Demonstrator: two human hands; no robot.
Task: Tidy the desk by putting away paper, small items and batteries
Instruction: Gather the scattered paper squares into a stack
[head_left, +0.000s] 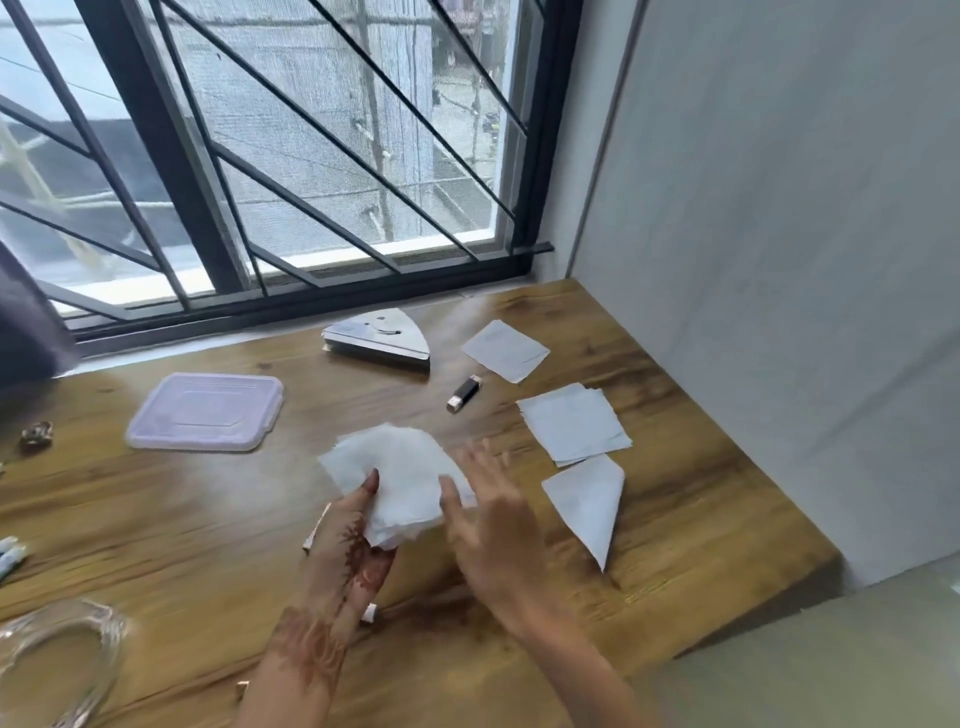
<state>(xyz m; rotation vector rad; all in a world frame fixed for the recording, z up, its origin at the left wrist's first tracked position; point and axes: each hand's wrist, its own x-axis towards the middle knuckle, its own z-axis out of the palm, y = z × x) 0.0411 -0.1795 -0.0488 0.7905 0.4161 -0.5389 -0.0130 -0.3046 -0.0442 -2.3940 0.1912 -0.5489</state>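
Note:
My left hand grips a stack of white paper squares from below, held just above the wooden desk. Beside it, my right hand has its fingers spread and its thumb against the stack's right edge. More white paper lies on the desk to the right: a small pile, a single square further back, and a folded triangular piece nearest me. A black USB stick lies between the papers and a metal wedge-shaped holder.
A lilac plastic lid lies at the left. A small metal item and a glass bowl rim sit at the far left. A small stick-like object pokes out beside my left hand. The window is behind, a wall on the right.

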